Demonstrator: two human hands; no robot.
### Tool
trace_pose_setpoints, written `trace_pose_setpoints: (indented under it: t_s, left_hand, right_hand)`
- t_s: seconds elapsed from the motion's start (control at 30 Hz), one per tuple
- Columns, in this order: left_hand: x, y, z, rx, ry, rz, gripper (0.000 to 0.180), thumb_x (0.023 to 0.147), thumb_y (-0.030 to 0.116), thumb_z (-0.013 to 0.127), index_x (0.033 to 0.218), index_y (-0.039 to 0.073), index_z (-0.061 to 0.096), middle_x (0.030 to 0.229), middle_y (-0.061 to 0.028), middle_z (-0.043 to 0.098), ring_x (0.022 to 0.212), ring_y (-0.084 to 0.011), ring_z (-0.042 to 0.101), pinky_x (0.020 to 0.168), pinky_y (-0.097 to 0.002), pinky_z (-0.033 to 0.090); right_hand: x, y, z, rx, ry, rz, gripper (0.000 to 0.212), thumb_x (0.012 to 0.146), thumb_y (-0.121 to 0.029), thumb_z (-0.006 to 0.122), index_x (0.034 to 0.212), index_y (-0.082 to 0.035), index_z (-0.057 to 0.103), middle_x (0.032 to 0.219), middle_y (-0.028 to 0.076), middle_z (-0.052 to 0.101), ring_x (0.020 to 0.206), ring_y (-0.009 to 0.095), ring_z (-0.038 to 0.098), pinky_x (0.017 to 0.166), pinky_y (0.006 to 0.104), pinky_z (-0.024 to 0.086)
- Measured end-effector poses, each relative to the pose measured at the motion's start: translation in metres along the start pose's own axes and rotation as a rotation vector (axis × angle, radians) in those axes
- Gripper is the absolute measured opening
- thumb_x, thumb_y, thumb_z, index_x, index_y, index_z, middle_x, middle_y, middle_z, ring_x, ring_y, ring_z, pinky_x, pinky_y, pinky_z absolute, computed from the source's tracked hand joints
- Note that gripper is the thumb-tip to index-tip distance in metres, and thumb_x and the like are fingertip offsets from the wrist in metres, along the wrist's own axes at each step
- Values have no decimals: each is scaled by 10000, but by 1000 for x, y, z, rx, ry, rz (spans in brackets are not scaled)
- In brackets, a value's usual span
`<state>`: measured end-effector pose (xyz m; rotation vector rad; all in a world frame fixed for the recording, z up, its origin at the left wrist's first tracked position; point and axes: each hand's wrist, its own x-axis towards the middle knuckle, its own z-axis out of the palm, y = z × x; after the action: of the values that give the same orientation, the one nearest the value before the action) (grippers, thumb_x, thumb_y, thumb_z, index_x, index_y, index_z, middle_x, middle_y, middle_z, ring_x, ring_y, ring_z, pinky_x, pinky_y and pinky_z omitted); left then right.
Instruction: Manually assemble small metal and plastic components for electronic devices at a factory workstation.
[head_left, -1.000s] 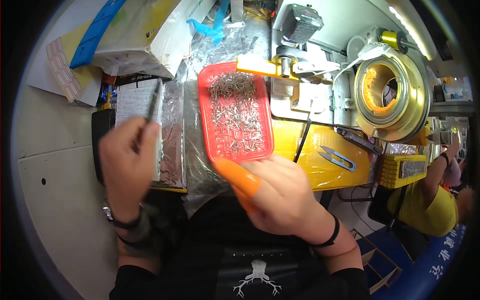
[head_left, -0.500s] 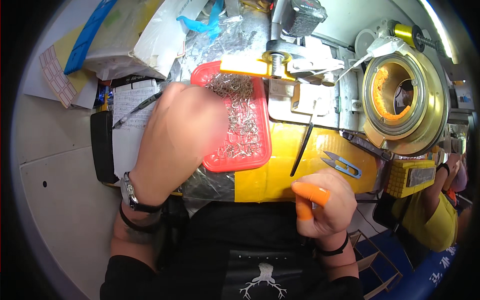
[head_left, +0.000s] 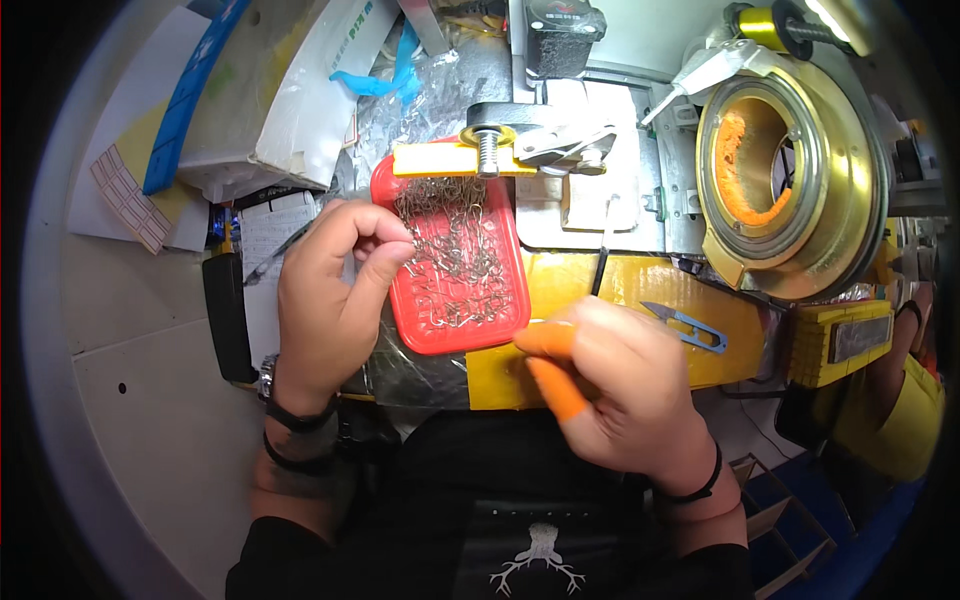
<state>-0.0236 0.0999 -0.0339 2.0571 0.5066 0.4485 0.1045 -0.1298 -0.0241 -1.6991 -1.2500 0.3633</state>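
Observation:
A red plastic tray holds many small metal hooks, heaped at its far end and scattered nearer me. My left hand is over the tray's left edge, thumb and forefinger pinched together; whatever sits at their tips is too small to make out. Orange rubber cots cover the thumb and forefinger of my right hand, just off the tray's near right corner. These two fingertips are bent close together, and anything between them is too fine to see. Blue-handled thread snips lie to the right of that hand.
A clamp with a yellow bar overhangs the tray's far end. Rightward stands a large brass-coloured ring-shaped machine part. A thin black-handled tool lies beyond my right hand. A white box and written paper are at left.
My left hand has drawn back leftward from over the tray, showing its pinched fingers. My right hand has moved left and slightly up, toward the tray's corner. The whole view has shifted a little.

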Motion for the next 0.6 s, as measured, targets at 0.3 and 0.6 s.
trace_pose_setpoints:
  t_s: [0.3, 0.6]
  left_hand:
    - [-7, 9, 5, -280, 9, 219, 111, 914, -15, 739, 983, -30, 652, 937, -83, 657, 889, -152, 600, 825, -274, 482]
    - [1, 31, 1, -108, 40, 391, 165, 877, 101, 800, 910, 9, 667, 848, -82, 677, 840, -225, 610, 820, -343, 481]
  right_hand:
    - [48, -10, 34, 134, 104, 113, 149, 928, -37, 728, 1059, 11, 676, 827, 104, 670, 672, 161, 686, 609, 283, 543]
    - [43, -7, 44, 439, 323, -14, 116, 865, -17, 724, 958, -21, 655, 783, 145, 631, 643, 302, 640, 590, 360, 508]
